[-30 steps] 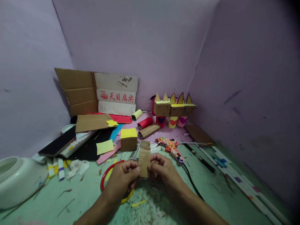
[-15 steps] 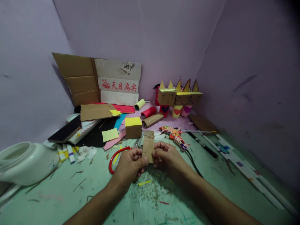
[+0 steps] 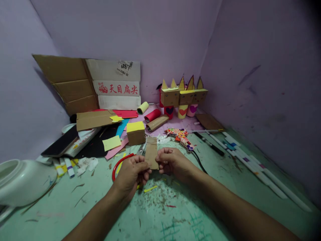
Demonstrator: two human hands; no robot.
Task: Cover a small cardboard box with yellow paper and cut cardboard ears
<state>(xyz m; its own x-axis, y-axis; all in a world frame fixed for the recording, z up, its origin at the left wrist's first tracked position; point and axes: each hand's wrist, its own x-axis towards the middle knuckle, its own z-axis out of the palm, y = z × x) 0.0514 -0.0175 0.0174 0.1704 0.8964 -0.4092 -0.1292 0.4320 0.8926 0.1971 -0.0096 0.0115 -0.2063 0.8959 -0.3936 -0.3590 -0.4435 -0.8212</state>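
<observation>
Between my two hands a small rectangular strip of cardboard [image 3: 151, 150] is held upright over the table. The fingers and thumb of my left hand [image 3: 132, 172] pinch its lower left edge. On the opposite edge, my right hand [image 3: 173, 161] grips it low down with thumb and fingertips. Just behind the strip lie scissors with a red handle [image 3: 117, 167], partly hidden by my left hand. A cardboard box with a yellow top [image 3: 135, 133] stands beyond them. To the right rests a flower-patterned glue gun [image 3: 181, 138] with a black cord.
Cardboard animal figures [image 3: 184, 98] stand at the back. Paper tubes [image 3: 152, 115] lie before them. A folded cardboard sheet [image 3: 117, 83] leans on the wall. A white teapot-like vessel [image 3: 27, 182] is at left; white sticks [image 3: 260, 170] lie right. Scraps [image 3: 160, 197] litter the front.
The camera view has shifted slightly, so the whole scene sits further left. The cardboard strip has turned to show its face more squarely; both hands still grip it.
</observation>
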